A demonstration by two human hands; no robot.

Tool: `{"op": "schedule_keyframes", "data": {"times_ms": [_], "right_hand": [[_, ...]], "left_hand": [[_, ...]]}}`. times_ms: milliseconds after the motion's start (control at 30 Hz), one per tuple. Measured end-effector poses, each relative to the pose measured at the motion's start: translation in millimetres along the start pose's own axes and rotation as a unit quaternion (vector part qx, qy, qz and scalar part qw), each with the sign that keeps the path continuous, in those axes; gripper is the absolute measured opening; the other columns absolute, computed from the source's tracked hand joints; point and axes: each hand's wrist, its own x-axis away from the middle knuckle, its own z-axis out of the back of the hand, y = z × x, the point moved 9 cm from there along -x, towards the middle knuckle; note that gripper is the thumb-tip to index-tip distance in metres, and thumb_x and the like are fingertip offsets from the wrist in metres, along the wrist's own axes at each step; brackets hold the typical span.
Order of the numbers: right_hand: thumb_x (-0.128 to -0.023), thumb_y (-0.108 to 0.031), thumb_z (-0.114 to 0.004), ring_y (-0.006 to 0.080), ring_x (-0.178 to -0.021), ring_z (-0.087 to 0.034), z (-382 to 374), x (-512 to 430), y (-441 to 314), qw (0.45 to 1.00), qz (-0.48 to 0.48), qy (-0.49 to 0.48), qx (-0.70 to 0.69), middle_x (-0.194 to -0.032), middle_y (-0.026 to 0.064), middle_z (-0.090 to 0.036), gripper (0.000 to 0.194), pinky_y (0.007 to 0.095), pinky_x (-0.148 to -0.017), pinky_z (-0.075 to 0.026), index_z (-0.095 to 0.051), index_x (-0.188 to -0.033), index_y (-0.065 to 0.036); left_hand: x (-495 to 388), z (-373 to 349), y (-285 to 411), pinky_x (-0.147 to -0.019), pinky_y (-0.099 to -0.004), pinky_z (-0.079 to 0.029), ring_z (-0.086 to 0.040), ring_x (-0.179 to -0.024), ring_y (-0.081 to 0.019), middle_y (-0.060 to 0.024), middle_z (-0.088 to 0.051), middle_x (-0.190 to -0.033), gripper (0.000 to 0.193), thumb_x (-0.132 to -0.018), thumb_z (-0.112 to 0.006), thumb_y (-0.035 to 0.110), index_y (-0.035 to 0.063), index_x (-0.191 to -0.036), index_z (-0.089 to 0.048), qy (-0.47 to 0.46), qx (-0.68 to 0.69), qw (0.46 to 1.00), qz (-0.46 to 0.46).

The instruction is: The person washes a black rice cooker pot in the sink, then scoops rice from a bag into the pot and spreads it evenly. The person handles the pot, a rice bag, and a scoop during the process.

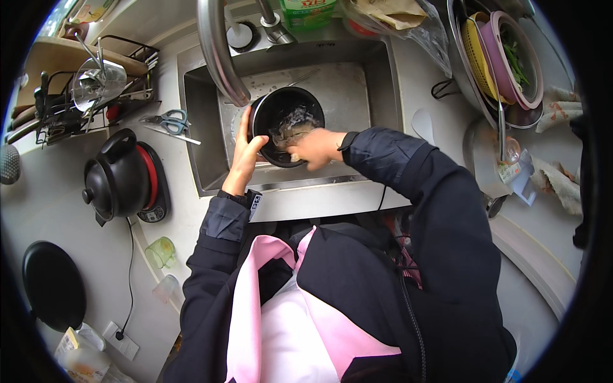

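A dark-lined round pot is tilted in the stainless steel sink, with frothy water moving inside it. My left hand grips the pot's left side, its thumb over the rim. Inside the pot, near its lower right wall, is my right hand, slightly blurred. Something small and pale shows at its fingers; what it is cannot be made out. The curved metal faucet ends just above the pot's left rim. A thin metal utensil lies behind the pot.
Scissors lie left of the sink, near a black electric kettle pot. A dish rack holds a glass and utensils. Right of the sink are a white spoon and stacked colanders. A green detergent bottle stands behind.
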Motion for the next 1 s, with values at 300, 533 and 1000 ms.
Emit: {"op": "schedule_keyframes", "data": {"times_ms": [300, 533, 1000], "right_hand": [[-0.091, -0.028, -0.041, 0.0183, -0.139, -0.027, 30.6, 2.9, 77.5, 0.805, -0.089, 0.01, 0.587, -0.143, -0.0006, -0.043, 0.045, 0.0409, -0.118, -0.008, -0.052, -0.132, -0.014], [-0.075, -0.048, -0.06, 0.0292, -0.136, -0.034, -29.8, 10.5, 28.9, 0.972, -0.09, -0.198, 0.085, -0.143, 0.0157, -0.042, 0.075, 0.0451, -0.111, -0.022, -0.047, -0.137, -0.006], [-0.084, -0.02, -0.054, 0.0373, -0.103, -0.059, -4.9, -7.0, 38.7, 0.976, -0.196, 0.037, -0.084, -0.106, 0.0238, -0.063, 0.032, 0.0417, -0.089, -0.047, -0.067, -0.103, 0.002]], "left_hand": [[-15.8, -28.9, 10.9, -0.055, -0.0367, -0.057, -0.06, -0.095, -0.0257, -0.0143, -0.048, -0.126, 0.083, -0.073, -0.059, 0.021, 0.0204, -0.149, -0.024, -0.019, -0.035, 0.997, 0.064], [-12.7, -33.3, -9.2, -0.049, -0.0317, -0.055, -0.06, -0.093, -0.0227, -0.0121, -0.052, -0.122, 0.078, -0.075, -0.057, 0.019, 0.0163, -0.147, -0.028, 0.014, 0.007, 0.998, 0.065], [-0.1, -28.3, -18.3, -0.059, -0.0401, -0.059, -0.05, -0.116, -0.0308, -0.0133, -0.038, -0.139, 0.073, -0.081, -0.055, 0.021, 0.0223, -0.148, -0.024, 0.029, 0.088, 0.995, 0.035]]}}
